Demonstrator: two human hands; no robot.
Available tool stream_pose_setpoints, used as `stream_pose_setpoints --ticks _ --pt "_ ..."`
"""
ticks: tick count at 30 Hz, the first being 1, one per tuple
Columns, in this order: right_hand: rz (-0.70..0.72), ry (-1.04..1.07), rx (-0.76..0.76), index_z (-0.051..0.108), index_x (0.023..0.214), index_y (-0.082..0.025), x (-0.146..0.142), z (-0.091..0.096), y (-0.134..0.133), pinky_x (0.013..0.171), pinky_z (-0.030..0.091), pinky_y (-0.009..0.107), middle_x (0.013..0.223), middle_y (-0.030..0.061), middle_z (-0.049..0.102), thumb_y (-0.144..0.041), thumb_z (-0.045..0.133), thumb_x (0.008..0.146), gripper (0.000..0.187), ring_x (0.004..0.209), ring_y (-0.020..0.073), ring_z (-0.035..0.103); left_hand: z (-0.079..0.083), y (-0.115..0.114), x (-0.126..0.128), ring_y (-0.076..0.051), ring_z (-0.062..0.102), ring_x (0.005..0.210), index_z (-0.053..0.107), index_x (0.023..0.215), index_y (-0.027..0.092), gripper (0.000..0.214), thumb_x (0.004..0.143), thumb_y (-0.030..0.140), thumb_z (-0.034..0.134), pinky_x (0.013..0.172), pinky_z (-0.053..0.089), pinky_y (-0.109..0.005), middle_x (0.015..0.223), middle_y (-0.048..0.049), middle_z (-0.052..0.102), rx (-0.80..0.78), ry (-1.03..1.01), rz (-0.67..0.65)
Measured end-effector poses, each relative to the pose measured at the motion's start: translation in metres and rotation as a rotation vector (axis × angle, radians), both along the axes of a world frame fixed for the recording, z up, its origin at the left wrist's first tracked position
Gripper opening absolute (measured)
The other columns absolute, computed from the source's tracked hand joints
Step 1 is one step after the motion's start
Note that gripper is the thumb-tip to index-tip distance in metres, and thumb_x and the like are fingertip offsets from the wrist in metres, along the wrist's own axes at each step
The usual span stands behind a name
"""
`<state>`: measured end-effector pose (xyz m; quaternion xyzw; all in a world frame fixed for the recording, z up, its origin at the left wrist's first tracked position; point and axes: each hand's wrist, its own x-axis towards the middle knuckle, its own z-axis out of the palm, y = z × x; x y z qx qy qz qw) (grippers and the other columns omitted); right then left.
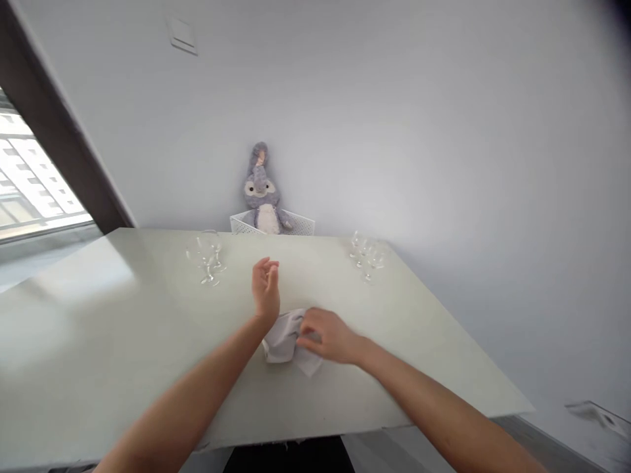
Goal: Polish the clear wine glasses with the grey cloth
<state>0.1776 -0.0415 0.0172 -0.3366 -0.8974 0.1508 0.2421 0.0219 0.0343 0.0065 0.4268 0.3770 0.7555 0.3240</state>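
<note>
A crumpled whitish cloth (282, 338) lies on the pale table in front of me. My left hand (266, 287) is raised just beyond it, palm turned inward, fingers loosely bent and holding nothing. Over the cloth's right side hovers my right hand (329, 335), slightly blurred. Its thumb and fingers are apart, with a gap between them; any contact with the fabric is hard to make out. Stemmed clear glasses (208, 256) stand at the back left, and more clear glasses (367, 256) stand close together at the back right.
A grey-and-white plush toy (261, 187) sits in a white perforated basket (302, 225) against the wall, behind the tabletop (148, 348). The table's right edge slants toward me. A window (34, 171) is at the left, and a switch plate (182, 34) is on the wall.
</note>
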Motion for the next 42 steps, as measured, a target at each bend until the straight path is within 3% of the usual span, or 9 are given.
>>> stream_pose_setpoints --ticks 4,9,13,19,23,28,32,38,42 --pt "0.157 -0.318 0.163 0.055 0.103 -0.015 -0.046 -0.003 -0.016 0.074 0.04 0.034 0.096 0.0108 0.057 -0.056 0.058 0.069 0.053 0.087 0.0224 0.049 0.022 0.006 -0.036 -0.005 0.049 0.062 0.048 0.091 0.024 0.013 0.079 0.029 0.051 0.066 0.042 -0.02 0.071 0.0047 0.048 -0.297 -0.514 0.196" --pt "-0.025 -0.353 0.129 0.061 0.086 -0.016 -0.059 -0.029 -0.007 0.071 0.039 0.032 0.088 0.0085 0.059 -0.031 0.051 0.082 0.018 0.084 0.0204 0.05 0.024 0.008 -0.094 -0.006 0.051 0.056 0.037 0.098 0.025 0.018 0.083 0.035 0.043 0.06 0.045 -0.02 0.076 0.0024 0.048 -0.451 -0.797 0.211" --pt "-0.071 0.062 -0.106 0.058 0.067 -0.018 -0.05 -0.036 0.003 0.064 0.039 0.027 0.073 0.0019 0.056 -0.027 0.046 0.084 0.023 0.068 0.0134 0.049 0.021 0.015 -0.124 -0.013 0.06 0.071 0.029 0.108 0.027 0.029 0.086 0.045 0.029 0.061 0.05 -0.028 0.089 -0.0066 0.053 -0.476 -0.92 0.059" --pt "-0.296 0.932 -0.682 0.049 0.059 -0.018 -0.026 -0.023 0.021 0.043 0.029 0.022 0.052 -0.0052 0.041 -0.043 0.059 0.073 0.031 0.046 0.0078 0.035 0.02 0.03 -0.135 -0.018 0.062 0.087 0.035 0.097 0.023 0.04 0.082 0.059 0.026 0.065 0.053 -0.033 0.103 -0.0132 0.053 -0.358 -0.975 -0.141" --pt "-0.348 1.364 -0.917 0.045 0.054 -0.018 -0.004 -0.009 0.034 0.036 0.025 0.021 0.044 -0.0076 0.037 -0.04 0.068 0.066 0.034 0.037 0.0059 0.03 0.019 0.032 -0.12 -0.017 0.061 0.088 0.036 0.087 0.02 0.039 0.08 0.058 0.038 0.066 0.053 -0.029 0.101 -0.0135 0.054 -0.311 -0.977 -0.174" --pt "-0.289 1.557 -0.889 0.053 0.063 -0.018 0.016 0.003 0.043 0.035 0.028 0.021 0.049 -0.0068 0.045 -0.032 0.068 0.068 0.021 0.038 0.0065 0.035 0.015 0.014 -0.055 -0.016 0.062 0.089 0.043 0.09 0.021 0.026 0.076 0.037 0.058 0.076 0.05 -0.029 0.09 -0.0063 0.06 -0.285 -0.57 -0.451" --pt "-0.193 1.602 -0.855 0.058 0.067 -0.017 0.015 0.007 0.04 0.04 0.034 0.02 0.053 -0.0044 0.052 -0.03 0.068 0.069 0.017 0.043 0.0072 0.043 0.002 -0.005 -0.004 -0.017 0.06 0.095 0.043 0.102 0.024 0.038 0.072 0.031 0.064 0.082 0.046 -0.033 0.101 -0.0032 0.059 -0.229 -0.308 -0.638" --pt "-0.066 1.153 -0.779 0.061 0.1 -0.017 -0.003 -0.002 0.03 0.045 0.037 0.023 0.068 0.0028 0.061 -0.042 0.053 0.079 0.033 0.058 0.0142 0.056 -0.014 -0.016 0.009 -0.015 0.059 0.083 0.043 0.109 0.024 0.038 0.076 0.037 0.057 0.066 0.048 -0.026 0.108 -0.0054 0.057 -0.294 -0.085 -0.646" --pt "-0.141 0.747 -0.55 0.064 0.09 -0.021 -0.01 -0.017 0.026 0.048 0.038 0.023 0.062 -0.0014 0.058 -0.034 0.056 0.078 0.02 0.056 0.0129 0.053 -0.017 -0.023 0.004 -0.017 0.058 0.086 0.043 0.109 0.025 0.044 0.072 0.038 0.062 0.07 0.048 -0.028 0.105 -0.0046 0.058 -0.257 0.017 -0.654"
